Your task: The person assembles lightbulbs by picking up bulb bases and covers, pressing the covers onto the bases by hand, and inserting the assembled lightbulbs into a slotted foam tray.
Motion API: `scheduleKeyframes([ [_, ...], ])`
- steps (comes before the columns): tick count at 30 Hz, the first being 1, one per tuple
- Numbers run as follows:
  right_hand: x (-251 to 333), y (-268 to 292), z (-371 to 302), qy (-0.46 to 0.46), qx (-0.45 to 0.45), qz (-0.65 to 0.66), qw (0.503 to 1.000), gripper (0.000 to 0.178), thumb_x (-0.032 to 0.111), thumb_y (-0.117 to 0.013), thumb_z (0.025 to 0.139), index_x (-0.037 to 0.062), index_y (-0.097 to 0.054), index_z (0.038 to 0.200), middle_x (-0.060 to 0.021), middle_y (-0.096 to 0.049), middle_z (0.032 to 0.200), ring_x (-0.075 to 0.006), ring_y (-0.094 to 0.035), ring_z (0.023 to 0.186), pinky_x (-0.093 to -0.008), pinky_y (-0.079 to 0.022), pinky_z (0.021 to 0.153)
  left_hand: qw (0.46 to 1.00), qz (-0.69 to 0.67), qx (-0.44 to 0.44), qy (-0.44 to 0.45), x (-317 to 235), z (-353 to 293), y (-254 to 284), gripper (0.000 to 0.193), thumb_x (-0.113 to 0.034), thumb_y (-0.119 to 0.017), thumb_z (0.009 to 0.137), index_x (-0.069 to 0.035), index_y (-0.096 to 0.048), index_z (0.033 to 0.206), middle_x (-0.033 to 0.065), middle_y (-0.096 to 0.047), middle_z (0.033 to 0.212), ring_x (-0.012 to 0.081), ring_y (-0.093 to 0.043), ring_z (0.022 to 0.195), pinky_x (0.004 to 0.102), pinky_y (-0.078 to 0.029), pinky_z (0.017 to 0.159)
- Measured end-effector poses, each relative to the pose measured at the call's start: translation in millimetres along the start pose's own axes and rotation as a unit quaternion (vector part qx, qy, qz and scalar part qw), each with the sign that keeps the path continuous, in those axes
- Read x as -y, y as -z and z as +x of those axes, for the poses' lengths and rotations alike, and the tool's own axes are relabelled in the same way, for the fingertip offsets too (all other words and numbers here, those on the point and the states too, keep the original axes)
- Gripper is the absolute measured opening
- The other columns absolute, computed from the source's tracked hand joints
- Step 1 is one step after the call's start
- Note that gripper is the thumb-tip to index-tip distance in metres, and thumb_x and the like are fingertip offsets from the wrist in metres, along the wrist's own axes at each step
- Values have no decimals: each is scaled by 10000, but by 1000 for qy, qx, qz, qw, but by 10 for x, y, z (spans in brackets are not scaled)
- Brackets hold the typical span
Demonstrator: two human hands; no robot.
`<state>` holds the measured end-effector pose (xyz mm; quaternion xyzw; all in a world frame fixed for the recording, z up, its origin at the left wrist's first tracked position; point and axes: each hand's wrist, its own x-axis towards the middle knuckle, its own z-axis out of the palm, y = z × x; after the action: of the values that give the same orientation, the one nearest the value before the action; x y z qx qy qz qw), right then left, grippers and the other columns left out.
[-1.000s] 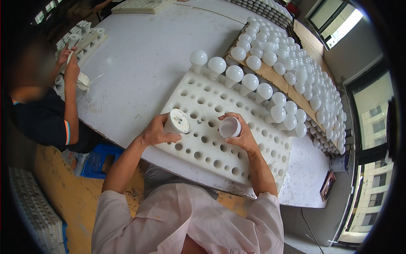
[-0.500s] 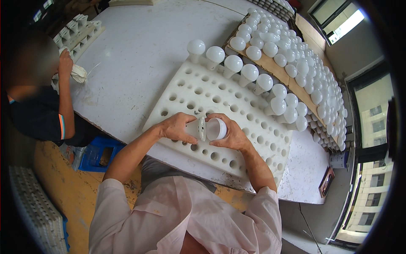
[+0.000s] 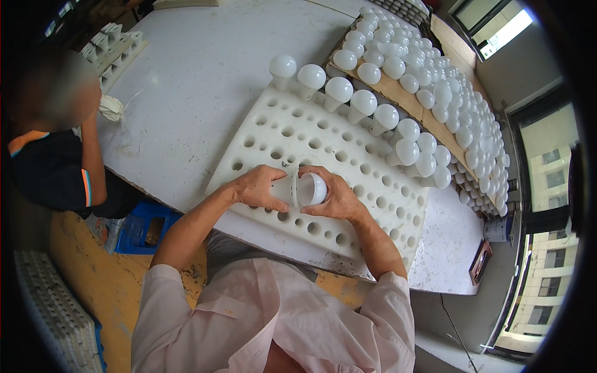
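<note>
I've got L hand (image 3: 261,187) closed round a white bulb base (image 3: 282,188), wide end facing R, & R hand (image 3: 337,196) gripping a white dome (image 3: 313,189); the two are nearly edge to edge, can't tell if they touch. I see both over the near L part of the holed white foam tray (image 3: 245,154). Row of white bulbs (image 3: 339,91) along its far edge, more bulbs (image 3: 393,66) massed on cardboard (image 3: 407,102) to R. Co-worker (image 3: 50,177) at L side of table (image 3: 186,93), blue stool (image 3: 138,233) nearby

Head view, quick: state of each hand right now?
Left hand: closed, holding a white bulb base.
Right hand: closed, holding a white dome cover.
</note>
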<state>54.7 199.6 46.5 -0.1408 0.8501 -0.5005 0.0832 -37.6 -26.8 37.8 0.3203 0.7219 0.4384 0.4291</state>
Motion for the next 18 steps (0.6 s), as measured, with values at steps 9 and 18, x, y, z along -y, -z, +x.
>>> scheduleKeyframes([
  [9,166,-100,23,8,17,-135,991,850,288,-850,649,20,-393,1314,-208,-553,1199,-398,-593,1040,-444,-499,890,999,20,-20,-18,0,9,-28,439,-231,-879,605,19,-657,889,54,-662,707,96,-603,617,255,-483,561],
  [18,122,-253,66,194,-84,-178,961,765,179,-848,606,47,-463,1254,-156,-547,1166,-351,-550,1057,-426,-480,899,997,21,-48,-56,39,40,-106,588,-355,-907,567,36,-670,936,81,-673,735,127,-621,647,268,-500,592],
])
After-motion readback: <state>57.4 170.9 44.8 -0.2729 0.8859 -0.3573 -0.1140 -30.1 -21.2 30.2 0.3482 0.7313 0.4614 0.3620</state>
